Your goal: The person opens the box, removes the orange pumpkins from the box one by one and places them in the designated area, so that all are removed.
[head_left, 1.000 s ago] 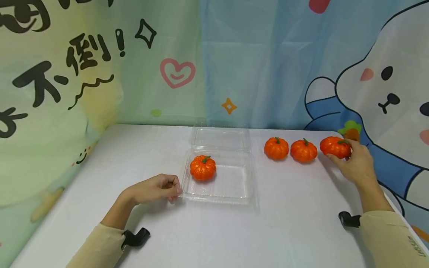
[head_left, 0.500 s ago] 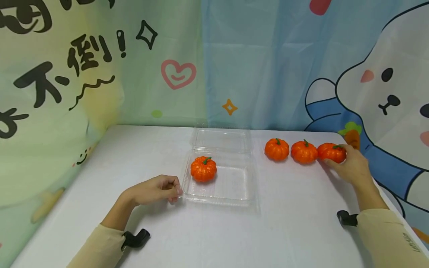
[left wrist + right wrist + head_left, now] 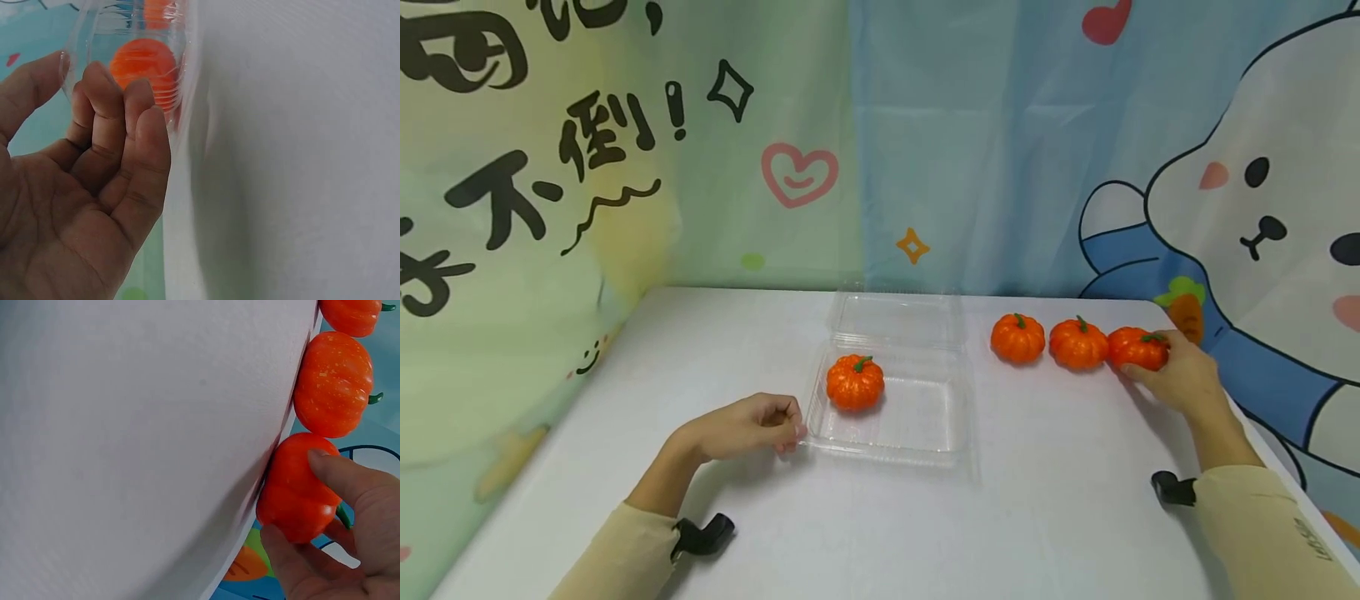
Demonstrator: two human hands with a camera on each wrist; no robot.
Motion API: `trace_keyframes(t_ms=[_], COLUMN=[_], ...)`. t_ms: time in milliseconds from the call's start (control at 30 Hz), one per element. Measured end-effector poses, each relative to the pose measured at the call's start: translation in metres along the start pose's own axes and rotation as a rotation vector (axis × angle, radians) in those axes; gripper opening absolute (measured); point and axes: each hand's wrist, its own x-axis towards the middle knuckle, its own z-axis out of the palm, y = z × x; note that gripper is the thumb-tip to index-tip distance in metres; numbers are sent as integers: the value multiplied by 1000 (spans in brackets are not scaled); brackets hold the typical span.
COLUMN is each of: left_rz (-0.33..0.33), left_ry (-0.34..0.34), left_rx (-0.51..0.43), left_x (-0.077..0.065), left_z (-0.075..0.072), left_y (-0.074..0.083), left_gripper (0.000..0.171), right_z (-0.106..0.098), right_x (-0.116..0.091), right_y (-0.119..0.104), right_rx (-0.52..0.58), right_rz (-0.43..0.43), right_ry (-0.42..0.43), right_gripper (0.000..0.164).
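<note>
In the head view, a clear plastic clamshell box [image 3: 921,412] lies with its lid folded back. One small orange toy pumpkin [image 3: 854,385] with a green stem sits in its left part. My left hand [image 3: 748,427] holds the box's near left corner, its thumb and curled fingers at the rim in the left wrist view. At the far right, my right hand [image 3: 1183,377] grips another orange pumpkin [image 3: 300,494] between thumb and fingers. That pumpkin is against, or almost against, the middle pumpkin [image 3: 1078,344] of the row.
A third pumpkin of the row [image 3: 1017,338] stands left of the middle one, right of the open lid [image 3: 895,321]. The white table [image 3: 1037,500] ends at a printed curtain [image 3: 985,150] behind. Its right edge lies close to the right forearm.
My right hand has moved left with its pumpkin, closing the gap to the middle pumpkin. The left hand and the box stay in place. The head view has tilted slightly.
</note>
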Motion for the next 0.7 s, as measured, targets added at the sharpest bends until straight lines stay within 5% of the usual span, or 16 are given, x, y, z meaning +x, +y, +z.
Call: trace_keyframes(t_ms=[700], left_rz=[23], left_ry=[-38], left_rx=[25], left_x=[14], left_z=[1], left_y=[4], left_gripper=[20], right_z=[3], right_x=[-2], right_y=[-6], right_rx=[80], right_rz=[-83], right_ry=[-20], right_gripper=[105])
